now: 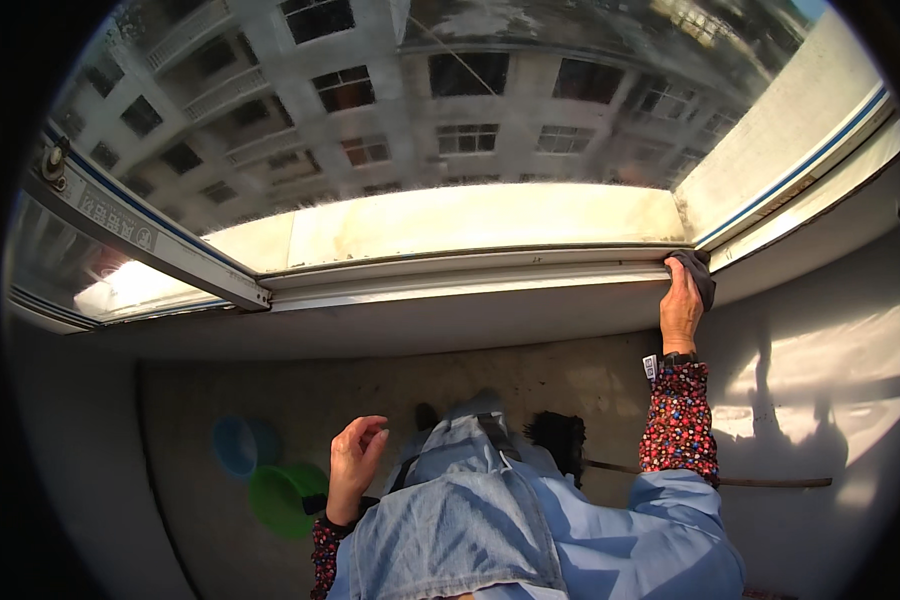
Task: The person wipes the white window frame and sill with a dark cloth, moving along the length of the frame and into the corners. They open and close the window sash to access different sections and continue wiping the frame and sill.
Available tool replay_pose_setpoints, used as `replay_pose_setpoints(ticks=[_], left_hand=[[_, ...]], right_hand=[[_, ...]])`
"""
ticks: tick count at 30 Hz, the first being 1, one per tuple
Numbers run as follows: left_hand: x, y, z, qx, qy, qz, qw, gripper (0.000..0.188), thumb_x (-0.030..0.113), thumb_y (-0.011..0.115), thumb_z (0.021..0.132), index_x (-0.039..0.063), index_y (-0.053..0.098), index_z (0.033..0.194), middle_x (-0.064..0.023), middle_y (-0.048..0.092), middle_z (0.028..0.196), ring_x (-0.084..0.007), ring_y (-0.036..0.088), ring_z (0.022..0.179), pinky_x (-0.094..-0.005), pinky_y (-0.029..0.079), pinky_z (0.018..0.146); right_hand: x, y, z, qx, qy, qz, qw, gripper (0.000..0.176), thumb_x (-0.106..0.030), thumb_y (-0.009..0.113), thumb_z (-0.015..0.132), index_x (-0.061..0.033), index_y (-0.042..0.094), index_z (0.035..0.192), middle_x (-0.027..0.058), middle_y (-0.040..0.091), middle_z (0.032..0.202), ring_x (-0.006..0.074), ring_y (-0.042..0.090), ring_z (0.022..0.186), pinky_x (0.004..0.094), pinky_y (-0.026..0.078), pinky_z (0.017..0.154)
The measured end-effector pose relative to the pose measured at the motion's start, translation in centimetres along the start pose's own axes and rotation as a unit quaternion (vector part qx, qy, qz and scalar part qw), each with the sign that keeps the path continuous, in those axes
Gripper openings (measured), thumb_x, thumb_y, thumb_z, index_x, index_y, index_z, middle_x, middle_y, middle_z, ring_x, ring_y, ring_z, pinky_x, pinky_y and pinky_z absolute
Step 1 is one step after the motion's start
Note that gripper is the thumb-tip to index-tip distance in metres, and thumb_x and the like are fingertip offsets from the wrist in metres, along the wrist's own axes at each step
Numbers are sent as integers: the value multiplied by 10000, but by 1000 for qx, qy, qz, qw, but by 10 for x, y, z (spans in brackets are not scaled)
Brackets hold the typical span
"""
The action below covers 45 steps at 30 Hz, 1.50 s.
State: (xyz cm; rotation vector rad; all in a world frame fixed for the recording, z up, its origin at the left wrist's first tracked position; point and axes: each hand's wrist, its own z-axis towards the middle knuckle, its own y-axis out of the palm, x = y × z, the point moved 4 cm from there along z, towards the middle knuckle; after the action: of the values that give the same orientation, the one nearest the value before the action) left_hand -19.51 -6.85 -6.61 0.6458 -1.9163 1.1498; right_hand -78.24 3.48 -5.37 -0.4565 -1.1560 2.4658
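Note:
My right hand grips a dark cloth and presses it into the right corner of the window frame, where the bottom track meets the side jamb. Part of the cloth bunches out beside my fingers. Away from the window, my left hand hangs in front of my body, fingers loosely curled and apart, with nothing in it. A large glass pane fills the upper part of the view, with smudges on it. To the left stands a metal sash stile with a latch near its upper end.
A blue bucket and a green bucket stand on the floor at my left. A black-headed broom or mop lies to my right, its stick reaching towards the sunlit wall. Beyond the glass are a pale ledge and a building.

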Motion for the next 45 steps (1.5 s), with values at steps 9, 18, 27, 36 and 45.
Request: replay_pose_setpoints(ticks=[9,18,27,36,45], left_hand=[[-3,14,-23,20,-18,3,1000,215,33,734,943,15,738,1158,-74,714,883,-139,668,733,-295,550,689],[44,44,5,-35,70,61,995,225,35,741,940,14,735,1164,-104,724,927,-175,697,750,-312,566,706],[50,42,16,-38,83,79,993,234,38,755,930,15,739,1162,-112,727,938,-199,714,770,-324,577,719],[52,57,31,-98,90,66,989,233,64,751,944,8,732,1169,-119,726,944,-209,713,766,-331,574,712],[67,71,30,-108,121,81,983,240,78,757,940,5,731,1167,-136,733,987,-243,725,783,-348,580,719]], right_hand=[[-12,-6,11,-17,9,-26,999,247,-30,607,996,-125,649,1221,100,712,1102,335,676,1089,459,523,952],[-346,40,-38,-146,-48,602,784,294,47,583,1001,-69,678,1253,122,748,1077,293,739,996,327,573,909],[-151,-55,-15,38,225,739,634,268,-5,455,1108,-22,597,1335,25,636,1255,126,589,1145,265,473,985],[-71,0,16,-57,-50,5,997,364,91,639,870,-78,635,1192,116,624,965,332,623,967,429,575,843],[-286,38,-4,-127,-123,464,868,309,74,610,912,-58,686,1182,116,736,1031,337,674,934,394,576,828]])
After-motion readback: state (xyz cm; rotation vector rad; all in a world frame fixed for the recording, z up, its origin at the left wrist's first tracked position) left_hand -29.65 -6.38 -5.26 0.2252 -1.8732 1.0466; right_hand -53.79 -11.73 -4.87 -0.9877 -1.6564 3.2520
